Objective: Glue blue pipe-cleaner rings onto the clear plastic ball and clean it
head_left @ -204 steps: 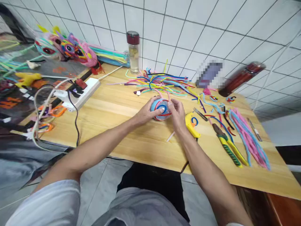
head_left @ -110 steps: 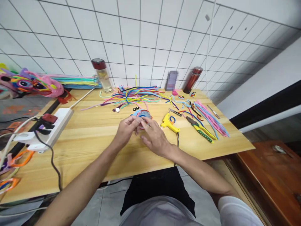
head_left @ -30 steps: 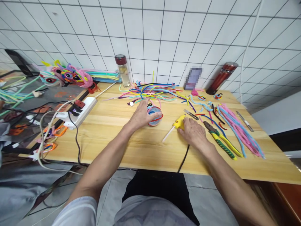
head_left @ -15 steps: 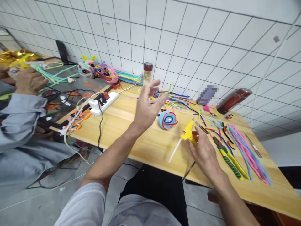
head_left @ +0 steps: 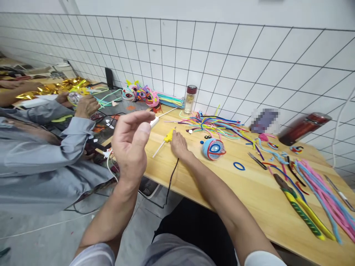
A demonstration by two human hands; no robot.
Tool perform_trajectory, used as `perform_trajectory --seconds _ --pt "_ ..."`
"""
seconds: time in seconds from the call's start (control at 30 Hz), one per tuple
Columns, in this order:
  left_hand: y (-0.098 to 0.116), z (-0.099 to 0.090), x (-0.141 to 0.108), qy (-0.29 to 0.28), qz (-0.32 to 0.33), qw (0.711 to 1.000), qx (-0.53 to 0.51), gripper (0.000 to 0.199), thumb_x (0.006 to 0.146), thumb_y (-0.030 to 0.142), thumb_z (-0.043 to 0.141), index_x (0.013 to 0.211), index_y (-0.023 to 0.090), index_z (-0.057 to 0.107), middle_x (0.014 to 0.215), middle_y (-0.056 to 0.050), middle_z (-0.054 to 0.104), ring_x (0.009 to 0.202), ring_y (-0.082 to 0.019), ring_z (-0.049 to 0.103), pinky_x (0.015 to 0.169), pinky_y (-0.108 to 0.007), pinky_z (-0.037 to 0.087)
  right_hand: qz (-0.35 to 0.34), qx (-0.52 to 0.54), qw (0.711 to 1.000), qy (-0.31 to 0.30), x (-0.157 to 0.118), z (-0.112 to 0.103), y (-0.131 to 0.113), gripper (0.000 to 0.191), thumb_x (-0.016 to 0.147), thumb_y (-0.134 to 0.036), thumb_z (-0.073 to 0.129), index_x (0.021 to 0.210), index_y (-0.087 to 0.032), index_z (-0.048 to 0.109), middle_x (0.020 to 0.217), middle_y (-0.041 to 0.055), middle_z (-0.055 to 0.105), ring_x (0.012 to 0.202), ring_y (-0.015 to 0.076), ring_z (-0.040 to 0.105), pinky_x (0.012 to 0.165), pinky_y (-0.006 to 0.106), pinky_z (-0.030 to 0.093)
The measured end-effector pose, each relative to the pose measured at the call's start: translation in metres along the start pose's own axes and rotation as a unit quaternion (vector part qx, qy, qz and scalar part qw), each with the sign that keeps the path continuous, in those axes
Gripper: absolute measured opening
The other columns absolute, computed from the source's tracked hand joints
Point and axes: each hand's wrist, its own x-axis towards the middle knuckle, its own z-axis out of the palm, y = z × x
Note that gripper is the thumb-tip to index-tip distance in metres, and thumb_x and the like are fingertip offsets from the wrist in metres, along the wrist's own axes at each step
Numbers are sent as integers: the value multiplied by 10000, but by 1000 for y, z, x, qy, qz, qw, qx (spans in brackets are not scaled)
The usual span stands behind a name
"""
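My right hand is wrapped round a yellow hot glue gun low over the wooden table, left of the middle. A white glue stick sticks out of its back end, and a black cord hangs from it past the table's front edge. My left hand is raised, palm turned inward, fingers bent but apart, holding nothing. To the right of the glue gun sits a ball wound with light blue, red and blue pipe cleaners. A blue pipe-cleaner ring lies beside it.
Loose pipe cleaners lie along the back. Pliers, small snips and a pink-blue bundle are at the right. A glass bottle and a dark red flask stand near the wall. A co-worker's sleeve is at the left.
My right hand has carried the glue gun leftward, across to the left of the ball. My left hand has also shifted left. The view has turned; the blue ring now shows on the table.
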Motion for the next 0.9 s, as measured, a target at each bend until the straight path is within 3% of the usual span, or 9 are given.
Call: perform_trajectory --seconds 0.1,0.2,0.27,0.37,0.4,0.43,0.5,0.63,0.9 --pt "-16 6 -11 -51 -22 998 40 217 980 386 587 1131 245 652 1108 -45 738 1037 -187 725 949 -351 598 -2 18 1000 8 -7 -5 9 626 962 -272 556 1520 -67 360 1441 241 554 1293 293 554 1097 445 453" --pt "-34 14 -32 -155 -40 968 192 191 971 367 588 1064 215 658 1019 -58 734 962 -192 718 882 -329 584 -37 31 998 43 -47 -27 32 625 985 -288 527 1552 -101 343 1578 215 447 1462 268 422 1200 436 378" --pt "-50 17 -49 -269 -62 891 360 231 929 418 647 983 194 673 959 -80 726 937 -236 713 882 -365 570 -104 57 985 124 -84 -45 55 577 999 -303 511 1539 -137 396 1538 201 500 1441 282 466 1187 478 410" --pt "-78 19 -70 -443 -153 712 523 375 913 529 647 1014 169 682 1062 -148 729 993 -318 722 885 -424 562 -158 25 968 196 -139 -68 98 501 1000 -305 528 1490 -207 486 1416 167 616 1335 307 575 1125 545 469" --pt "-87 19 -74 -479 -167 673 538 364 930 517 620 1036 174 678 1093 -151 727 1016 -322 721 885 -421 559 -159 9 966 204 -154 -73 112 486 999 -305 533 1474 -208 507 1379 167 642 1306 312 598 1099 543 491" --pt "-95 20 -76 -495 -171 659 541 312 948 467 594 1054 185 676 1116 -143 728 1029 -315 721 883 -411 557 -155 -7 966 208 -167 -76 125 472 999 -303 532 1461 -206 523 1350 166 660 1284 312 615 1077 535 510" --pt "-107 24 -75 -505 -166 648 545 239 983 352 512 1077 201 672 1159 -132 724 1049 -295 719 886 -393 552 -144 -35 967 206 -184 -76 149 453 1000 -298 529 1442 -197 543 1343 168 671 1268 308 629 1050 515 534" --pt "-119 30 -59 -507 -146 634 566 275 977 242 446 1101 178 683 1199 -153 711 1085 -294 705 920 -390 542 -127 -64 967 210 -194 -69 182 432 1004 -290 510 1413 -163 567 1332 184 680 1237 300 649 1033 497 544" --pt "-138 35 -30 -493 -131 609 608 320 948 203 433 1088 132 712 1201 -181 697 1105 -309 690 926 -384 540 -98 0 966 241 -192 -67 202 421 998 -313 506 1377 -147 580 1247 183 705 1180 294 664 1016 480 546"
